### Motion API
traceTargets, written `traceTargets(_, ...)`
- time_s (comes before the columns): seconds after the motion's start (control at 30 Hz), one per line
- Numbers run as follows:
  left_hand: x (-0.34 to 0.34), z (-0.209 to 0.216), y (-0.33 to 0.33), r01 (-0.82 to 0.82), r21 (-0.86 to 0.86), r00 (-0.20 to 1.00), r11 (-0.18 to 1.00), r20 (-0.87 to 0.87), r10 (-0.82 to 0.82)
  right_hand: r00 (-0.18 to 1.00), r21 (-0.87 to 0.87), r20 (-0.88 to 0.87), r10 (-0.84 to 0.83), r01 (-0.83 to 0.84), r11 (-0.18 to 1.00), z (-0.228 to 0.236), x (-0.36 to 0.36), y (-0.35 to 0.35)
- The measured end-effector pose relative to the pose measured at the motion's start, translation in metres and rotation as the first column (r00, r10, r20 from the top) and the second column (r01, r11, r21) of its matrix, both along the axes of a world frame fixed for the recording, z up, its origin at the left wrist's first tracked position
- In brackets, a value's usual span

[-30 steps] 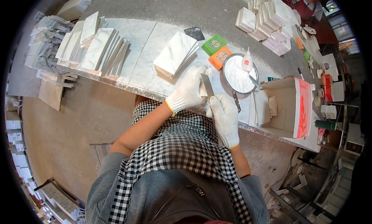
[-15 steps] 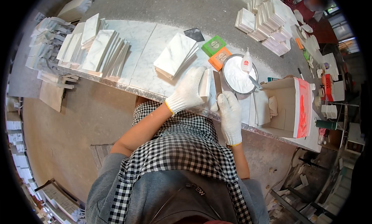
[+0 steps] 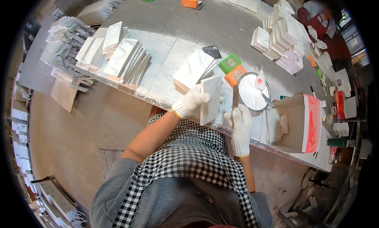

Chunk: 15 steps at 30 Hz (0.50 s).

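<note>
We have now raised the white rectangular marble tile (image 3: 211, 98) on edge, left hand (image 3: 192, 101) fingers clamped on it, just left of the round white paste dish (image 3: 249, 97), while right hand (image 3: 241, 123) fingers clamp the flat scraper blade (image 3: 235, 98) beside it.

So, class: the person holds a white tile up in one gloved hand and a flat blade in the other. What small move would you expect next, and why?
Probably bringing the blade across to the tile. The left hand holds the tile on edge above the bench, the right hand holds the blade upright just beside it, and the round dish of white paste lies right behind.
</note>
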<state>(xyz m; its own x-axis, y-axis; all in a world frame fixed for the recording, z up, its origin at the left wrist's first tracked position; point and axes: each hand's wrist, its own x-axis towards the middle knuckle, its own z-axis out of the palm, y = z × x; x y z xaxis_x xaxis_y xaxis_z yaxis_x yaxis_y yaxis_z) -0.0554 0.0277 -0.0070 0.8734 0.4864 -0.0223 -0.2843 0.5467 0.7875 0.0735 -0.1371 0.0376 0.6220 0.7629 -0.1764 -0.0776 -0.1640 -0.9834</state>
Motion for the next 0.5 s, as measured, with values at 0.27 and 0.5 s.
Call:
traceTargets(0.27,-0.002,-0.002,-0.008,0.172,-0.524,0.985,0.834,0.100,-0.140,0.997,0.035,0.037,-0.064,0.063,0.997,-0.009,0.001,-0.006)
traceTargets(0.5,-0.004,-0.017,-0.011,0.289,-0.648,0.957,0.704,0.199,-0.210,0.997,0.068,0.026,-0.070,0.068,0.995,-0.009,-0.002,-0.006)
